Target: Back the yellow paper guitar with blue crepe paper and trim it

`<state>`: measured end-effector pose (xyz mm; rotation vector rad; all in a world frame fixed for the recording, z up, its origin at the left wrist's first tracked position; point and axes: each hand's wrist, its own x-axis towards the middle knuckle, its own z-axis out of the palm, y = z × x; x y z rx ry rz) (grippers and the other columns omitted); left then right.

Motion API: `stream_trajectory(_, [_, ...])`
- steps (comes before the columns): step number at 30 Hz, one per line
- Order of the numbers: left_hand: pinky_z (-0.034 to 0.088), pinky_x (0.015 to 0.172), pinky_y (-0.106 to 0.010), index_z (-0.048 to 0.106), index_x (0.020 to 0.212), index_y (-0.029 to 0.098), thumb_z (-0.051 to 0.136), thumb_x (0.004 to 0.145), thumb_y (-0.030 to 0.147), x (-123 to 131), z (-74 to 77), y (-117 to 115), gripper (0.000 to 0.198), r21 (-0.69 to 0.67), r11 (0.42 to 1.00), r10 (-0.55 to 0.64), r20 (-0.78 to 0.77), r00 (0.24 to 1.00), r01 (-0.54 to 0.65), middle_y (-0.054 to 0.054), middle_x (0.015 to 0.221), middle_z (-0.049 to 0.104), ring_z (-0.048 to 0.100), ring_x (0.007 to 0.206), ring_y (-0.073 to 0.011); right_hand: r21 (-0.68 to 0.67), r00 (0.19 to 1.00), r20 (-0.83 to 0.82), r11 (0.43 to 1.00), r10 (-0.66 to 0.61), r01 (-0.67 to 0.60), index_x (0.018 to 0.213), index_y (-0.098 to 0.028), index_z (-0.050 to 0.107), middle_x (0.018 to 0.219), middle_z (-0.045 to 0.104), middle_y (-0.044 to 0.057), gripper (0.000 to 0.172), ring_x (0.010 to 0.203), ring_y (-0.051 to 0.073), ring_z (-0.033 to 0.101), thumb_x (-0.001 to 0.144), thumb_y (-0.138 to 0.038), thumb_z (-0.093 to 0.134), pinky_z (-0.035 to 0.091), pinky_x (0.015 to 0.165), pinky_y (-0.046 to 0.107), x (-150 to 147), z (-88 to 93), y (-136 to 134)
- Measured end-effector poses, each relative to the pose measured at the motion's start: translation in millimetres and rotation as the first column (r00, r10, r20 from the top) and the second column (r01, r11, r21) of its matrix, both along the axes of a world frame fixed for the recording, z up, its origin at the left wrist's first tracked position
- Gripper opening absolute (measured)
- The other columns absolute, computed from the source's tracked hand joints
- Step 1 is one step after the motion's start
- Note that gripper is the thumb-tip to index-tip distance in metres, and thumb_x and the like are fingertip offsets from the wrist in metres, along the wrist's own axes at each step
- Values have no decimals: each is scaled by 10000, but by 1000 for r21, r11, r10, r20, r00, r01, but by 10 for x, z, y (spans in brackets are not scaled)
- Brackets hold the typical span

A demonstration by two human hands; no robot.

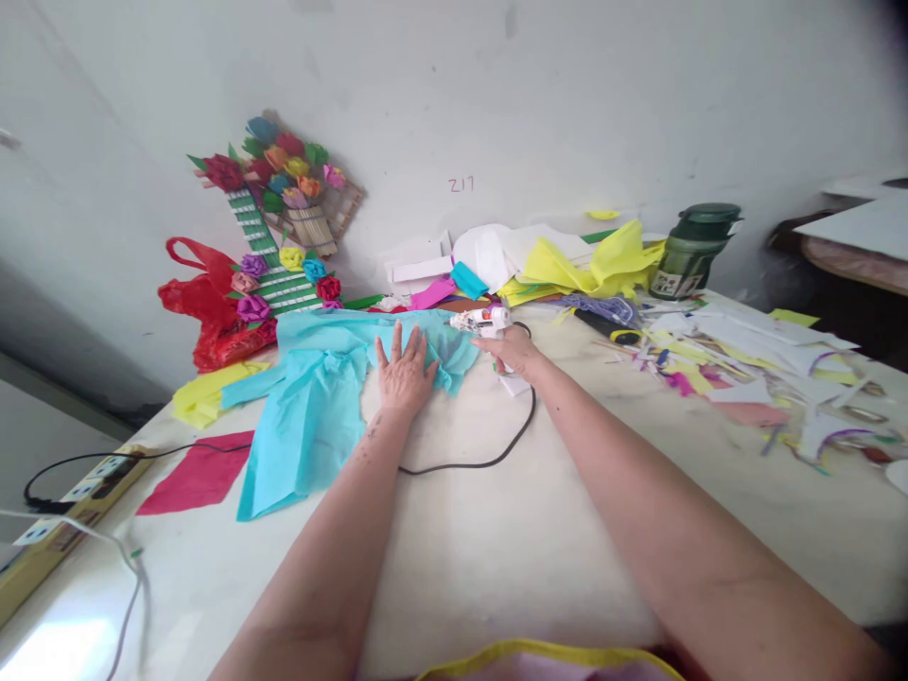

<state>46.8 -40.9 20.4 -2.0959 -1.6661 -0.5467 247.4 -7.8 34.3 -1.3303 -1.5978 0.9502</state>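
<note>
- Fingers spread, a person's left hand (406,376) lies over the turquoise paper (312,407), a crumpled sheet running from the centre of the frame toward the lower left; it appears to pinch nothing.
- The right hand (516,352), just right of centre, is wrapped around a white glue gun (486,322), its nozzle pointing left over the paper's right end. Whether the trigger is squeezed cannot be told.
- A burn looks the chief hazard: the nozzle, if hot, faces the left hand's side, and a small slip leftward could bring it to the fingers.
- Stray glue could mark or stick the thin sheet, should the tip drip onto its folds.
- The black cord (521,426) loops across the table (539,549) at centre and passes out of sight at the left forearm; an arm dragging on it could jerk the gun aside.
- Creases at centre left could tear or bunch if the left hand presses and slides.
- Loose paper scraps (744,388), heaped at right, could catch glue should the gun swing that way.
</note>
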Motion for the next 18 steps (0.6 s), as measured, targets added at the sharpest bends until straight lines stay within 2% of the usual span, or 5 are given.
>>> stream_trajectory(6, [-105,1082,-485,389,1334,233,392,836,380,36,0,-25,519,-56,998,13,-46,999,-16,-8,1447,271,-39,1366,-221,10,1000,-9,1000,0,1,622,-163,548,359,422,-51,292,320,105,439,675,-436,635,384,372,219,-15,0,-21])
stream_trajectory(12, [-81,1088,-479,351,1356,209,405,834,372,46,-38,-55,550,-43,997,-63,-4,998,63,-26,1481,160,-60,1363,-235,4,1000,-22,1000,-14,14,644,-159,550,361,431,-59,261,311,100,437,679,-405,630,374,354,207,-23,-8,-14])
stream_trajectory(18, [-45,1085,-500,256,1395,192,339,863,418,32,-88,23,584,-3,997,82,49,995,-82,-31,1490,124,-78,1360,-244,15,999,-36,1000,-13,14,632,-158,549,364,424,-63,259,295,96,425,669,-399,637,366,324,205,-35,-3,-43])
